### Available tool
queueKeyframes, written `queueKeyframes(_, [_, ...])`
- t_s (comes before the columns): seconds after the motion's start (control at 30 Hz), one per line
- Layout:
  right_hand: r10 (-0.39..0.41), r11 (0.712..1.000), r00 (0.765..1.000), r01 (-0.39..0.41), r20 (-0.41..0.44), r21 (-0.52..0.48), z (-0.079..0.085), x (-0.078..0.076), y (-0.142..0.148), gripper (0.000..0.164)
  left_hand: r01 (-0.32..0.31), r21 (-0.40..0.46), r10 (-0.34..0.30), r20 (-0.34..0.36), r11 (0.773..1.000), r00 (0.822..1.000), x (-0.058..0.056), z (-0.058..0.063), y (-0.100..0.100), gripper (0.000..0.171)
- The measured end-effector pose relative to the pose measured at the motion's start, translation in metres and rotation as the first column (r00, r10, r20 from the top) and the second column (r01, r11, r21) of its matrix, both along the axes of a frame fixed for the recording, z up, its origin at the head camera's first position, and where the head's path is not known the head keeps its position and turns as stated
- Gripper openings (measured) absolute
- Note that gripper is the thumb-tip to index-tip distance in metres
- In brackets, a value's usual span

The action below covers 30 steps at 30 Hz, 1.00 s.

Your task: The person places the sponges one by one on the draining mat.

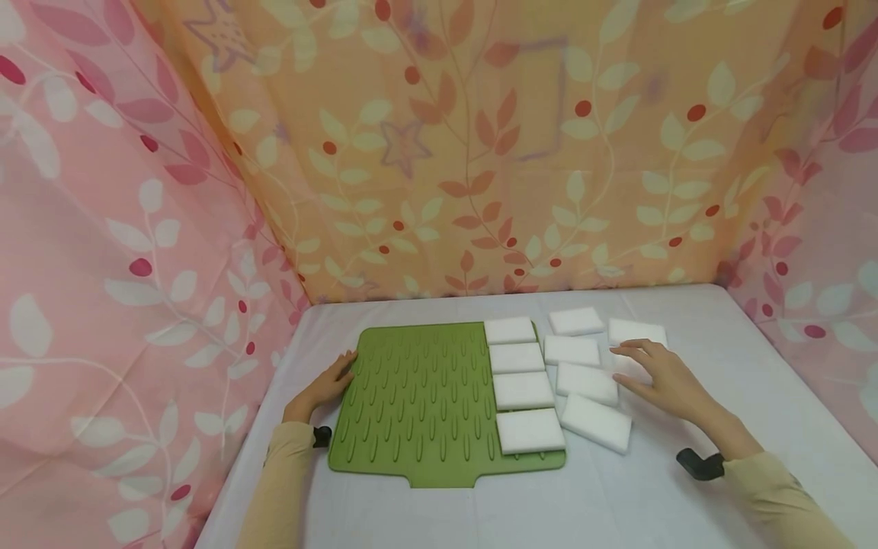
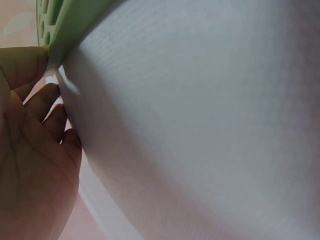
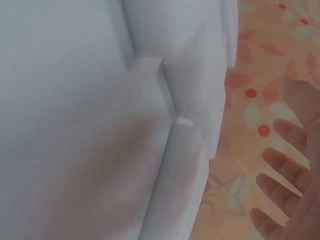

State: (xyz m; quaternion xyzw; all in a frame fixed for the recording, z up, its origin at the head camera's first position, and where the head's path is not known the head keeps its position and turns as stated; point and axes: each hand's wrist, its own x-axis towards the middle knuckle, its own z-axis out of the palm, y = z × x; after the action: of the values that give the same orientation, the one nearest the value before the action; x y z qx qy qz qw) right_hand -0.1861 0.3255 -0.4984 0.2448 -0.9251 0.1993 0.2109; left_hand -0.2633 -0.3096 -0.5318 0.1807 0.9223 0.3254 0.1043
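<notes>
A green mat (image 1: 425, 396) with raised oblong bumps lies flat. Along its right side, several white sponge blocks (image 1: 521, 390) form a column. My left hand (image 1: 329, 385) rests at the mat's left edge; in the left wrist view its thumb (image 2: 25, 65) touches the green rim. On the right, my right hand (image 1: 665, 381) hovers with spread, lightly bent fingers and nothing in them. Its fingertips are close to a loose sponge block (image 1: 638, 332), which they partly overlap. The right wrist view shows that hand (image 3: 295, 185) beside overlapping white blocks (image 3: 175, 180).
More loose sponge blocks (image 1: 595, 423) lie between the mat and my right hand, some touching each other. A white cloth (image 1: 384, 518) covers the table. Floral curtains (image 1: 439, 152) stand behind and on both sides.
</notes>
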Motion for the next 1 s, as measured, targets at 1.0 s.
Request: queueKeyframes(1.0, [-0.156, 0.986, 0.977, 0.147, 0.146, 0.073, -0.019, -0.008, 0.060, 0.065, 0.040, 0.110, -0.039, -0.012, 0.993, 0.999, -0.002, -0.005, -0.006, 0.056])
